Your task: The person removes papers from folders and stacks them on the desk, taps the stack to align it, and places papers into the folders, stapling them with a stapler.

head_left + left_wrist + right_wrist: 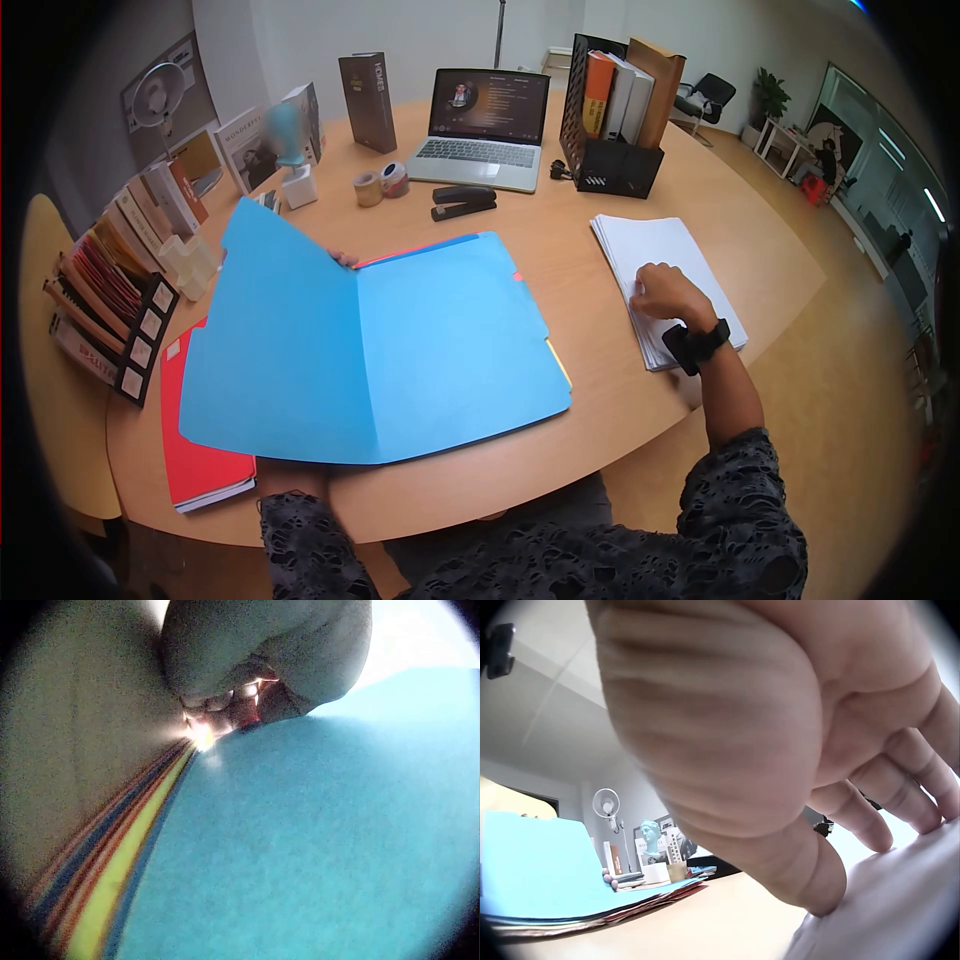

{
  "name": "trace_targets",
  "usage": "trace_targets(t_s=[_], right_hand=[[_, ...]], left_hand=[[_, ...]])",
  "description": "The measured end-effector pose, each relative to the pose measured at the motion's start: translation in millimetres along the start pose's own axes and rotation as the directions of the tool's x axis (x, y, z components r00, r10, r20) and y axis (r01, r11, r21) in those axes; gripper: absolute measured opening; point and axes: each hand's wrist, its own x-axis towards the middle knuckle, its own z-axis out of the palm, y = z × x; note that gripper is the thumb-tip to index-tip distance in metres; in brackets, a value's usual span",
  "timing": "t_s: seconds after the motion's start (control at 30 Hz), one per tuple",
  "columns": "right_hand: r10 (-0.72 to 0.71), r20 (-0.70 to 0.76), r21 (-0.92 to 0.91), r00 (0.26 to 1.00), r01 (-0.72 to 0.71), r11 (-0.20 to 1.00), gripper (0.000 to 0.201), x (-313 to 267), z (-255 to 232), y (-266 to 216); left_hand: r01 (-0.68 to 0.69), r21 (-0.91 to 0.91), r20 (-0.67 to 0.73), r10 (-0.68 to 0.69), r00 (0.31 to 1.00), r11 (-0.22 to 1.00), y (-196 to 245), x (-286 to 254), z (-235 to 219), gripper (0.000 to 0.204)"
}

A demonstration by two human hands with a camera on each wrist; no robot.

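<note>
A blue folder [450, 340] lies spread on the desk over other colored folders, its left flap [275, 350] raised. My left hand [343, 259] is mostly hidden behind that flap, with only fingers showing at the far end of the fold. The left wrist view shows this left hand [270, 649] with curled fingers gripping at the edge of the blue folder, beside the striped spines [124, 862] of the stack. On a stack of white paper [655, 245] my right hand [670, 292] rests. The right wrist view has its thumb and bent fingertips touching the paper.
A red folder [195, 400] with papers lies partly beneath the flap. A stapler [463, 203], tape rolls [382, 184], a laptop [480, 135] and a black book holder [620, 167] stand behind. Books [150, 220], a white holder [188, 262] and a blue bust [287, 135] line the left.
</note>
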Motion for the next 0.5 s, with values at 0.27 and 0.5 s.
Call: trace_targets(t_s=[0.27, 0.5], right_hand=[[-0.028, -0.058, -0.008, 0.998, 0.027, 1.000, 0.027, -1, 2, -6], [-0.017, -0.121, 0.078, 0.993, 0.027, 0.997, 0.052, -19, -15, -11]], left_hand=[[-0.012, 0.012, 0.002, 0.012, 1.000, 1.000, -2, -1, -6, 0.031], [-0.026, 0.022, 0.005, 0.026, 1.000, 0.999, -2, -2, -8, 0.031]])
